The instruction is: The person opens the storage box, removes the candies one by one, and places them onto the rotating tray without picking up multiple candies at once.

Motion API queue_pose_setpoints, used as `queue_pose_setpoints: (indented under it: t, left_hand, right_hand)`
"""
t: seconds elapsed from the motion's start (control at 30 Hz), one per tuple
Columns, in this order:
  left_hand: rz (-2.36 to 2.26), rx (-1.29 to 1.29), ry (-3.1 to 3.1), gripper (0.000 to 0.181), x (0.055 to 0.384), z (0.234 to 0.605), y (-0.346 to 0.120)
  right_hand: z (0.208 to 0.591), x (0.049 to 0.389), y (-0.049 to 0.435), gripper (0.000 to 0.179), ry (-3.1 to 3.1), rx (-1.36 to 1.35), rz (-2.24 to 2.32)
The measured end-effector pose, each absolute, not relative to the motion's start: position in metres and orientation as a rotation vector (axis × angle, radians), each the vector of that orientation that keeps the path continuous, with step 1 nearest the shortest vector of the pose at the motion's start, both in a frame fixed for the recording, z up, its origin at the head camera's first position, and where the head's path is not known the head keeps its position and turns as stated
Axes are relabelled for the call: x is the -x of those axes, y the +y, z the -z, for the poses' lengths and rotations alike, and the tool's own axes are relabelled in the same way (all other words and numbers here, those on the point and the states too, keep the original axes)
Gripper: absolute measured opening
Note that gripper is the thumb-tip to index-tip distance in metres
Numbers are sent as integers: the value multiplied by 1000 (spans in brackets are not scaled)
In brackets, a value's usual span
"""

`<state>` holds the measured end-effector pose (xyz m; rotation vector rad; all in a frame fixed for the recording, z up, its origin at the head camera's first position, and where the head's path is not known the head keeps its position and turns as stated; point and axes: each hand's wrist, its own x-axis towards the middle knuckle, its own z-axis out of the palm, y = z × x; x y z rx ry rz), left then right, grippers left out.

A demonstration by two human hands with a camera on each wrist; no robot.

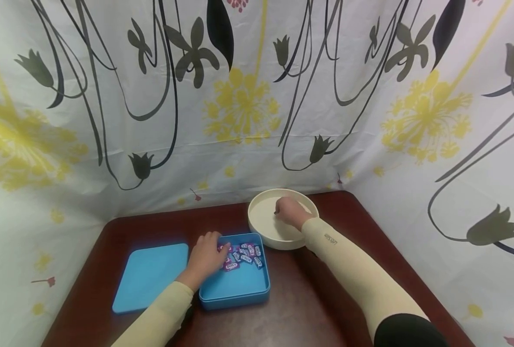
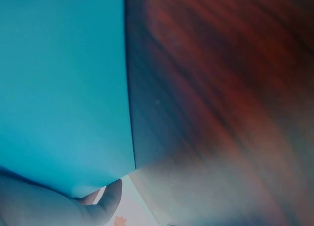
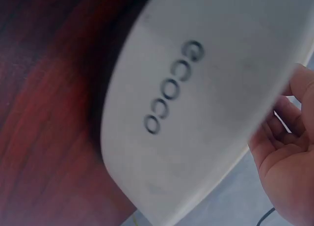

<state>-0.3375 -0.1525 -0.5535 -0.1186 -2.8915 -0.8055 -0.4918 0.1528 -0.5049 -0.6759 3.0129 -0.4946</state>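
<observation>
In the head view my left hand [image 1: 206, 255] grips the far left corner of a square blue box [image 1: 235, 287], thumb inside the rim. Several wrapped candies [image 1: 245, 259] in purple and navy lie in the far part of the box. In the left wrist view the box's side [image 2: 64, 88] fills the left, with a fingertip [image 2: 115, 196] showing past its corner. My right hand [image 1: 292, 211] is over a round cream bowl [image 1: 257, 226], fingers curled, pinching a small dark candy [image 1: 276, 212]. The right wrist view shows the bowl's outer wall [image 3: 157, 152]; the candy is hidden there.
A flat blue lid [image 1: 150, 274] lies on the dark red-brown table [image 1: 296, 299], left of the box. The bowl stands near the table's back edge, just behind the box. A flower-patterned curtain [image 1: 248, 159] hangs behind and along both sides.
</observation>
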Motion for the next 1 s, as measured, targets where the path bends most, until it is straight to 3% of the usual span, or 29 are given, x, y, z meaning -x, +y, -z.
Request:
queue_pose_setpoints:
  t: [0.3,0.47,0.63,0.87,1.0]
  left_hand:
    - [797,124,-2885,54,338,555,-153]
    - [793,123,-2883,54,338,556,-153]
    - [793,115,-2890,54,339,556,-153]
    - [802,115,-2887,54,337,554,-153]
    - [810,114,-2883,54,336,553,-154]
  right_hand:
    - [585,556,170,13,2965,680,447]
    - [605,574,171,18,2953,693,383]
    - [599,565,168,21,2941,664,401]
    - [557,524,157,7,2931,625,352]
    - [565,536,161,6,2909,599,371]
